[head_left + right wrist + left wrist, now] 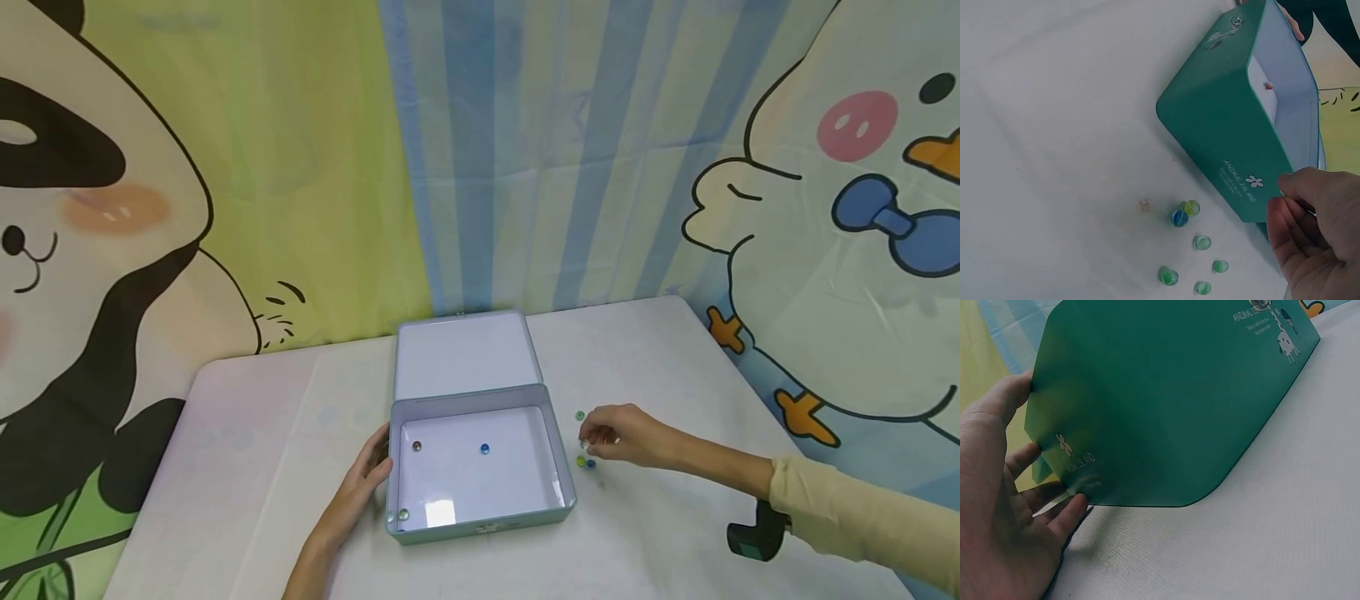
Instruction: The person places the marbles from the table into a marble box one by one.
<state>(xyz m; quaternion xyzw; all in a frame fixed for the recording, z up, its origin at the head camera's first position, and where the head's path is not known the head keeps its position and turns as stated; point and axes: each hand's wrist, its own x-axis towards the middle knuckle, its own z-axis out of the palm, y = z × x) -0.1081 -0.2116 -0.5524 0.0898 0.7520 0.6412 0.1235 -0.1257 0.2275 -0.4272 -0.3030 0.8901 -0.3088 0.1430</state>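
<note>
A green tin box (442, 533) with a pale inside stands on the table, its lid (465, 354) laid back. My left hand (352, 487) rests against the box's left side, the fingers touching its green wall (1147, 412). Inside lie a reddish-brown marble (417, 447), a blue marble (484, 449) and a pale greenish marble (403, 514). To the right of the box my right hand (626, 435) pinches a small clear marble between thumb and fingertips, mostly hidden by them. Close by lie a yellow-green marble (1191, 207), a blue marble (1179, 218) and several green marbles (1168, 276).
A white cloth covers the table (277, 467). Behind it hangs a curtain (315, 167) with a panda, stripes and a duck printed on it. A dark object (757, 533) shows beneath the right sleeve.
</note>
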